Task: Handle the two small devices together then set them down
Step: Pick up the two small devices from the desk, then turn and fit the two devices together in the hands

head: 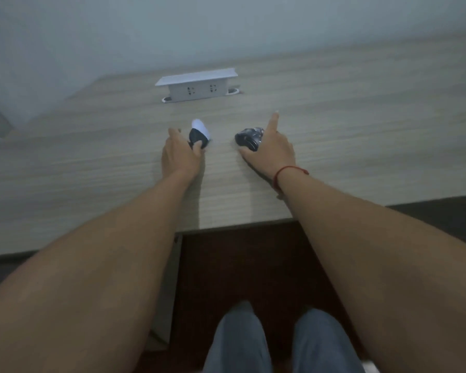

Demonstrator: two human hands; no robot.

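Two small devices rest on the pale wood desk (pixel 334 125). The left one is a white and dark device (pixel 199 131); my left hand (pixel 179 156) has thumb and fingers closed around its near end. The right one is a dark, shiny device (pixel 248 138); my right hand (pixel 271 150) lies over its right side, thumb at its near edge, index finger stretched forward past it. Both devices appear to touch the desk surface. A red string circles my right wrist.
A white pop-up socket box (pixel 199 86) stands raised from the desk beyond the devices. A pale wall rises behind the desk. The desk's near edge (pixel 240 224) runs above my knees, with dark floor below.
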